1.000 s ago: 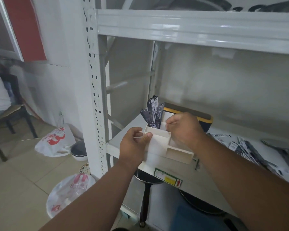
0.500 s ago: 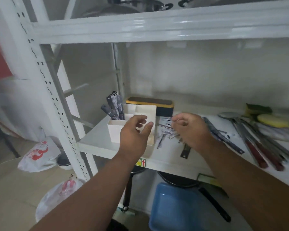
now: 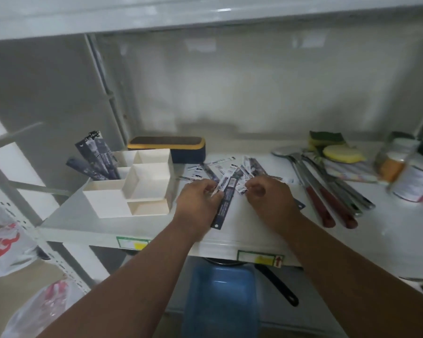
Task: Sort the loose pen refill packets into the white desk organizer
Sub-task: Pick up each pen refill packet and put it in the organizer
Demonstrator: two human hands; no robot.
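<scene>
Mostly white metal shelf (image 3: 388, 237) w/ organizer (image 3: 108, 203), loose packets (image 3: 226, 203), knives (image 3: 327, 203).

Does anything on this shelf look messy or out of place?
Yes. Refill packets lie scattered at crossed angles right of the white organizer, under both hands. A few packets already in the organizer lean left.

My left hand (image 3: 200, 200) and right hand (image 3: 266, 200) pinch loose dark pen refill packets (image 3: 226, 198) on the white metal shelf (image 3: 376, 230), beside the white compartmented plastic desk organizer (image 3: 130, 186).
</scene>
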